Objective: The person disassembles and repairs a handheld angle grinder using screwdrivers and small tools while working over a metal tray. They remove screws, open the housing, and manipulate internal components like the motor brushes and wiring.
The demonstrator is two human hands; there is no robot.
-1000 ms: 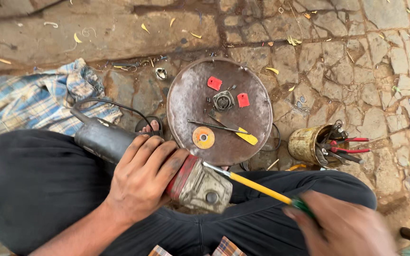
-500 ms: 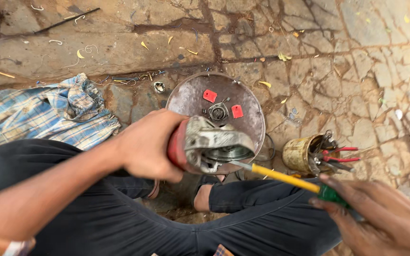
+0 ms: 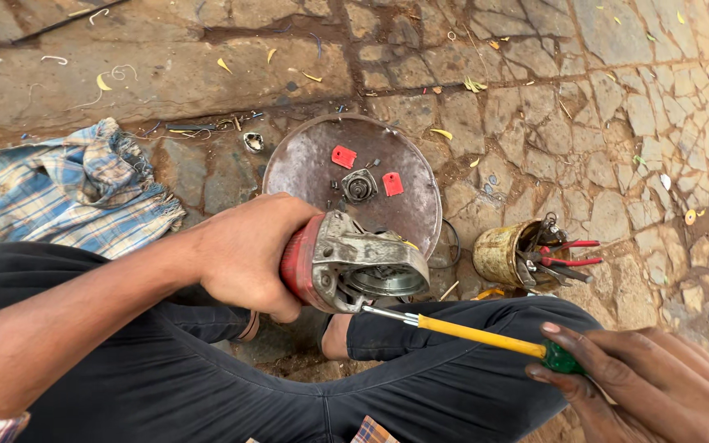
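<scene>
Holding grinder (image 3: 354, 267) over tray rim (image 3: 432, 215), screwdriver (image 3: 473, 334) beside

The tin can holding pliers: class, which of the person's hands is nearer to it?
Right. The right hand, gripping a yellow screwdriver, sits just below the tin can. The left hand holds the angle grinder well to the can's left.

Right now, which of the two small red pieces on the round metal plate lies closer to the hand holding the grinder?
The left red piece lies closer to the left hand; the other red piece sits right of the small metal part between them.
</scene>
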